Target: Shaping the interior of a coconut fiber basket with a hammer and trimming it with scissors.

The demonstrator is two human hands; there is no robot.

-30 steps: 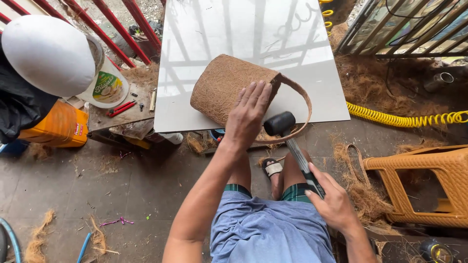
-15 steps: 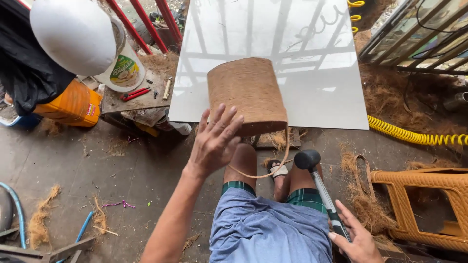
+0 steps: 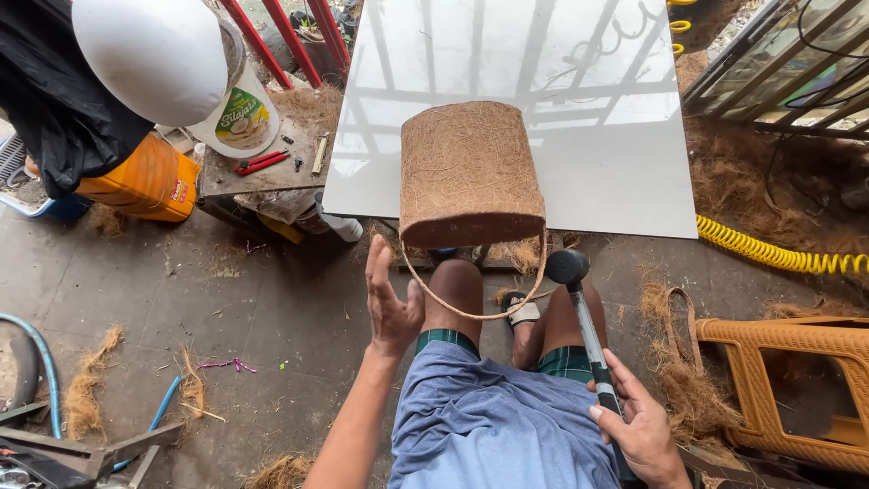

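Left hand [image 3: 391, 308] now lifted off the fibre pot [image 3: 471, 172], open with fingers spread just short of its mouth at the white surface's [image 3: 615, 136] near edge, right hand [image 3: 638, 426] drawn back, clenched on the mallet [image 3: 579, 308], pot left unsteadied.

A rough craft workshop: loose brown coir fibre [image 3: 83, 398] litters the stained concrete floor [image 3: 253, 317], a coiled yellow air hose [image 3: 778, 255] runs past the glossy white slab bench's [image 3: 597, 136] right corner, and red-handled pliers [image 3: 261, 164] lie on a cluttered wooden stand [image 3: 258, 177].
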